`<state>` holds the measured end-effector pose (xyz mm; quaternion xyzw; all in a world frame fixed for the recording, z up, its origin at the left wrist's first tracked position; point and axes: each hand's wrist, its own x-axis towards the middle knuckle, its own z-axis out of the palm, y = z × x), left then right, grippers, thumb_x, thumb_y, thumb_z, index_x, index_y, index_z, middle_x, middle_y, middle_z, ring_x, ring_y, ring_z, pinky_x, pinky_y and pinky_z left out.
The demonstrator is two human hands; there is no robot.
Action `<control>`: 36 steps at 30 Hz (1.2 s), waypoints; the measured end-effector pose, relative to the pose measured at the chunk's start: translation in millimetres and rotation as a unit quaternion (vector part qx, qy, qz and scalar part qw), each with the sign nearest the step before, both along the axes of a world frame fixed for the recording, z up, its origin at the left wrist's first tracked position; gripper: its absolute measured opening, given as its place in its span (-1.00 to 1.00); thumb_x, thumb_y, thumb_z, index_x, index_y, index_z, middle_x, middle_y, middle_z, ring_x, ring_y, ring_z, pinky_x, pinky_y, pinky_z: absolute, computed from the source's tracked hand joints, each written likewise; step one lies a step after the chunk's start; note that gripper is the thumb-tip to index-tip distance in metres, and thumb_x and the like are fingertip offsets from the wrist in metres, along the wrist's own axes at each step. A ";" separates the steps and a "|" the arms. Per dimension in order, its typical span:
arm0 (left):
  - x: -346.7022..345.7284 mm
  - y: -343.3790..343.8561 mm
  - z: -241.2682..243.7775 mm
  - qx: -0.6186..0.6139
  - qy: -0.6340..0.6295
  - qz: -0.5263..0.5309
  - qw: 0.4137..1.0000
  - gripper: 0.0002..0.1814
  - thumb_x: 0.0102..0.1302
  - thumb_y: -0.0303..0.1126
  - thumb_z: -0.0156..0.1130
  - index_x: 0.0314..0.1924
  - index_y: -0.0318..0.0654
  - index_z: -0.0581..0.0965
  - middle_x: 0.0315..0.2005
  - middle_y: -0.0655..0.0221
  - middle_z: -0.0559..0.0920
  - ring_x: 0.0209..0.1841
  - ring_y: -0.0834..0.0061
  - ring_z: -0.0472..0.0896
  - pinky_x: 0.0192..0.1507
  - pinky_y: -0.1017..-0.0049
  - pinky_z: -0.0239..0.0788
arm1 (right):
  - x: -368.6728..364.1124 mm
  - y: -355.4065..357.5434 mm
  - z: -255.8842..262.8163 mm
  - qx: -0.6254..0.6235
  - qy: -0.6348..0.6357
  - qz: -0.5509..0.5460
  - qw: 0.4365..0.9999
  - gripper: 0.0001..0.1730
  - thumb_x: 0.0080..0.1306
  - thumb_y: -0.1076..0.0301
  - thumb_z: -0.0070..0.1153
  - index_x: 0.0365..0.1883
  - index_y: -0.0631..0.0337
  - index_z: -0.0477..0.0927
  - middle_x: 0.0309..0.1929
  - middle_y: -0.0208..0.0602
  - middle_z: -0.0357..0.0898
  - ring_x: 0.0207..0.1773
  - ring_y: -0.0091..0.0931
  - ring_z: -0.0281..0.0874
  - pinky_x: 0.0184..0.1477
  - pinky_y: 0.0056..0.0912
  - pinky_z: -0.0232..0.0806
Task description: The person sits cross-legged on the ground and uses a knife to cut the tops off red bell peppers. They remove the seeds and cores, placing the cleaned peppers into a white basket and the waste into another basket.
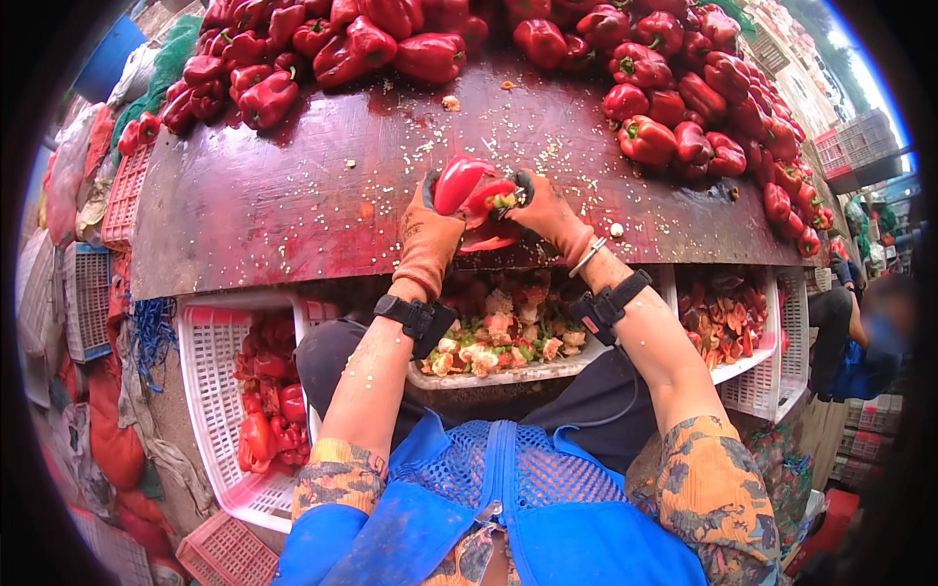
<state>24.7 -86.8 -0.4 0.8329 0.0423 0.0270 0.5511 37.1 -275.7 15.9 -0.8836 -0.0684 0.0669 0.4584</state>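
Observation:
Both hands wear orange gloves with dark fingers and meet over the front part of a wet, red-stained table (308, 190). My left hand (432, 227) grips a red bell pepper (458, 184) that is broken open. At its right side my right hand (546, 212) has its fingers on the pepper's greenish stem end and core (502, 199); whether it also holds a tool is hidden. Pale seeds lie scattered over the table. Below its front edge, between the knees, a white tray (498, 377) holds pepper cores and stems.
Whole red peppers are heaped at the table's back left (267, 99) and right (648, 139). A white crate (212, 410) with opened peppers stands at left, another crate (773, 344) with pepper pieces at right. Stacked crates and sacks lie further left. A person (861, 329) sits at far right.

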 end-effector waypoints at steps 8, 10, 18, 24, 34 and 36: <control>12.0 -7.3 15.5 0.071 -0.022 -0.004 0.997 -0.35 -0.05 -0.42 0.36 0.13 -0.12 0.41 -0.13 0.19 0.60 -0.03 0.32 0.57 0.01 0.44 0.37 | 37.1 17.1 3.3 -0.224 -0.061 -0.054 0.971 -0.51 -0.01 0.14 0.23 -0.15 0.21 0.47 -0.23 -0.02 0.57 -0.13 -0.14 0.53 -0.10 -0.20 0.36; 30.1 -0.5 23.1 0.133 0.023 -0.040 0.990 -0.40 -0.04 -0.41 0.35 0.09 -0.14 0.44 -0.18 0.19 0.62 -0.07 0.34 0.58 -0.02 0.44 0.38 | 46.4 3.1 4.4 -0.047 0.036 -0.060 0.996 -0.58 -0.07 0.23 0.33 -0.30 0.29 0.51 -0.36 -0.20 0.61 -0.32 -0.36 0.58 -0.26 -0.34 0.39; 67.3 29.9 51.7 0.278 0.071 -0.109 0.952 -0.69 0.05 -0.39 0.24 -0.14 -0.16 0.58 -0.35 0.22 0.66 -0.25 0.40 0.62 -0.16 0.43 0.41 | -46.6 -6.7 55.1 0.558 0.190 -0.072 0.805 -0.75 0.17 0.24 0.21 -0.29 0.19 0.51 -0.55 -0.50 0.44 -0.61 -0.71 0.33 -0.64 -0.71 0.13; 51.8 162.6 91.0 0.232 -0.037 -0.041 0.971 -0.74 0.08 -0.43 0.20 -0.18 -0.24 0.57 -0.48 0.27 0.63 -0.42 0.54 0.56 -0.29 0.44 0.38 | -54.5 -27.3 64.5 0.404 0.147 -0.072 0.900 -0.80 0.18 0.30 0.15 -0.28 0.19 0.51 -0.62 -0.48 0.46 -0.64 -0.71 0.35 -0.61 -0.68 0.17; -70.2 141.6 154.9 0.004 0.005 -0.201 0.979 -0.48 0.12 -0.44 0.31 0.11 -0.26 0.41 -0.20 0.39 0.59 -0.19 0.58 0.51 -0.15 0.58 0.39 | -83.1 22.0 90.4 0.418 0.085 0.064 0.902 -0.57 -0.03 0.48 0.37 -0.18 0.26 0.50 -0.40 -0.48 0.54 -0.42 -0.70 0.44 -0.47 -0.62 0.34; -70.0 67.6 160.4 -0.096 0.068 -0.234 0.965 -0.63 0.21 -0.36 0.23 0.01 -0.28 0.47 -0.27 0.43 0.59 -0.30 0.68 0.47 -0.27 0.62 0.36 | -86.8 24.2 91.7 0.383 0.027 0.110 0.917 -0.50 -0.07 0.47 0.39 -0.13 0.26 0.47 -0.32 -0.45 0.53 -0.31 -0.66 0.45 -0.25 -0.56 0.37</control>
